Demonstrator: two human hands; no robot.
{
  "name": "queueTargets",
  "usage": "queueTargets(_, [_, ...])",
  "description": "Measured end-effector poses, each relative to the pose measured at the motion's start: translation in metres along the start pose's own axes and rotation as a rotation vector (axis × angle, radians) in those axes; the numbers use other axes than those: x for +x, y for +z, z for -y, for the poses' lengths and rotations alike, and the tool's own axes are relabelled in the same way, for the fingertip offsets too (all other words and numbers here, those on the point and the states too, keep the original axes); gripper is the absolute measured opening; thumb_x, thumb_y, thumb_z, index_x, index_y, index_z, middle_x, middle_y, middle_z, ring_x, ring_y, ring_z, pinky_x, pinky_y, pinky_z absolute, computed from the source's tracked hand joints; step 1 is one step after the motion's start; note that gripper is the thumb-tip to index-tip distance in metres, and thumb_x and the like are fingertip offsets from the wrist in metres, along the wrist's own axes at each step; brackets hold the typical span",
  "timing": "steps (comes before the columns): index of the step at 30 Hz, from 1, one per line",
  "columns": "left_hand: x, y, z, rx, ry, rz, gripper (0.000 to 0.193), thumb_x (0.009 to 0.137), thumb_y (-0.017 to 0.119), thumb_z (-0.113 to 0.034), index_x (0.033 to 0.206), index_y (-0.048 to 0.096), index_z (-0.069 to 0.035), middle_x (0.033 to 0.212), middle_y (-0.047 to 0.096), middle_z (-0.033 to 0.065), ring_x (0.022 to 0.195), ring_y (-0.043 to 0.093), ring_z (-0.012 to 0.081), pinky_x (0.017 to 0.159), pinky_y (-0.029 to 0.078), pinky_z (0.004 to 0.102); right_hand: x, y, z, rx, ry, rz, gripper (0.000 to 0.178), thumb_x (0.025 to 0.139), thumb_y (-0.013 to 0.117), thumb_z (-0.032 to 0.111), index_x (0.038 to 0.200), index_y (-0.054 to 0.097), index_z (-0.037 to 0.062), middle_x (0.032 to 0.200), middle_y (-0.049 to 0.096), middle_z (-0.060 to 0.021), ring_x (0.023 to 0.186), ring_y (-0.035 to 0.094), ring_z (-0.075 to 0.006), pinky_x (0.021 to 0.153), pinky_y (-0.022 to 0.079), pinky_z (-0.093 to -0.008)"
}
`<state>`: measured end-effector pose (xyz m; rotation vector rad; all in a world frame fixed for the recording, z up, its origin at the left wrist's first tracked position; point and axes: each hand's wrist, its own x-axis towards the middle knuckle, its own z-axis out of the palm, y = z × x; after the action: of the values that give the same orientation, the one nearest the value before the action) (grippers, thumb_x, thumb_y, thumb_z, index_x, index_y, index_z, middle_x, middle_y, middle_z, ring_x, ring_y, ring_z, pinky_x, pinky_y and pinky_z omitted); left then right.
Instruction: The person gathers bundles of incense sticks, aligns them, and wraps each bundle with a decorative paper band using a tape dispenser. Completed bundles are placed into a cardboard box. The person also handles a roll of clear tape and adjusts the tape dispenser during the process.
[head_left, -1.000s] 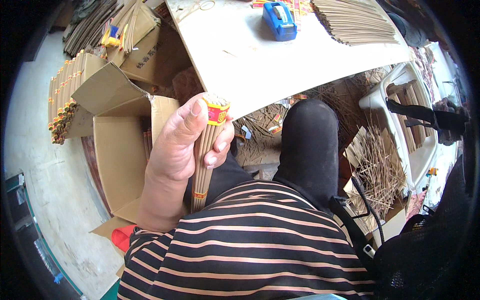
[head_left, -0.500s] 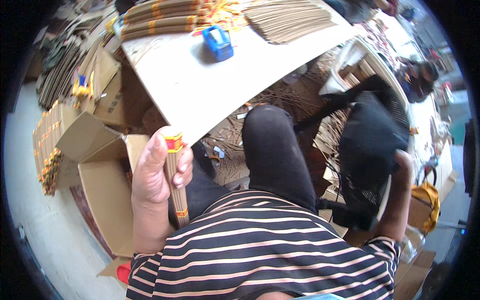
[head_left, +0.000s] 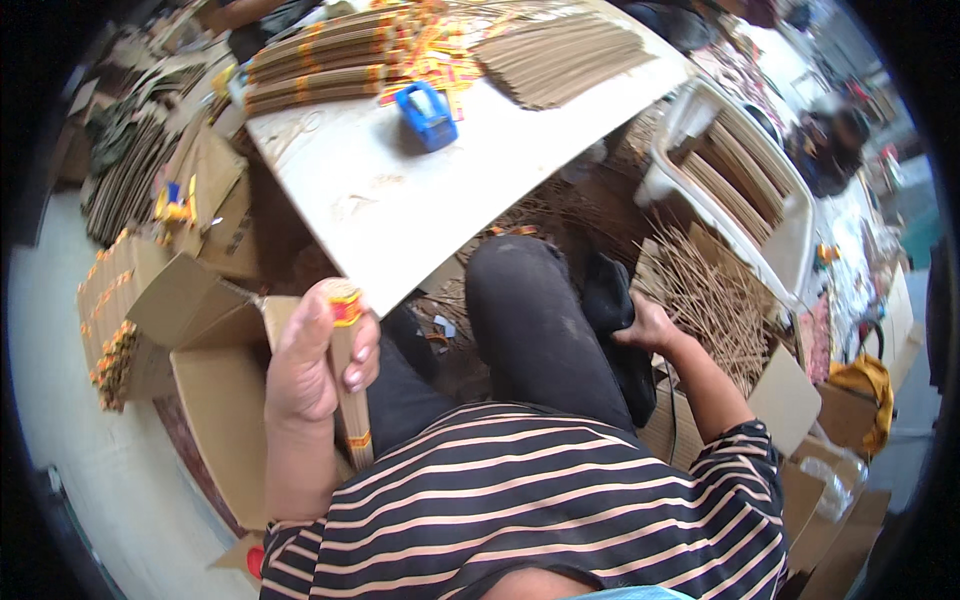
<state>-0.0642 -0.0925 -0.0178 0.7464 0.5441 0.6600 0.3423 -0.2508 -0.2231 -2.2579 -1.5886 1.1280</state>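
in the head view, the left hand (head_left: 305, 355) is clamped around a bundle of brown sticks (head_left: 353, 405), located beside the open carton (head_left: 215, 420). the right hand (head_left: 650, 327) is closed on a black item (head_left: 606, 295), between the knee (head_left: 515, 268) and the loose sticks (head_left: 705, 305).

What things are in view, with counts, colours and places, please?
Table: one, white, upper centre.
Held bundle: one, tan, left of centre.
Tape dispenser: one, blue, on table.
Tabletop bundles: several, tan, table's far left.
Paper strips: many, red-yellow, table's far side.
Fanned sticks: many, tan, table's right.
Open carton: one, brown, left.
Stacked bundles: many, tan, far left.
Tub: one, white, right.
Jumbled sticks: many, tan, right.
Black item: one, black, centre right.
Left hand: one, around held bundle.
Right hand: one, on black item.
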Motion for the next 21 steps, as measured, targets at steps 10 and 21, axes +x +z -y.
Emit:
queueTargets(10, [0.019,0.01,0.0,-0.079,-0.119,-0.01,0.032,0.091,0.046,-0.038,0.098,0.047,-0.006,0.069,0.05,0.0083,0.049,0.046,0.0113,0.043,0.038,0.0187,0.025,0.103,-0.067,-0.202,0.117,0.012,0.065,0.061,0.071,0.046,0.094,0.044,-0.0025,0.095,0.058,-0.0277,0.09,0.058,-0.0407,0.078,0.047,-0.0439])
queueTargets(21, [0.059,0.024,0.009,-0.01,-0.157,-0.105,0.034,0.09,0.049,-0.038,0.097,0.048,-0.005,0.069,0.051,0.0069,0.048,0.047,0.0101,0.043,0.039,0.0197,0.04,0.148,-0.13,-0.086,0.463,0.039,0.066,0.059,0.072,0.04,0.101,0.048,-0.0036,0.101,0.058,-0.0271,0.096,0.056,-0.039,0.083,0.046,-0.0417])
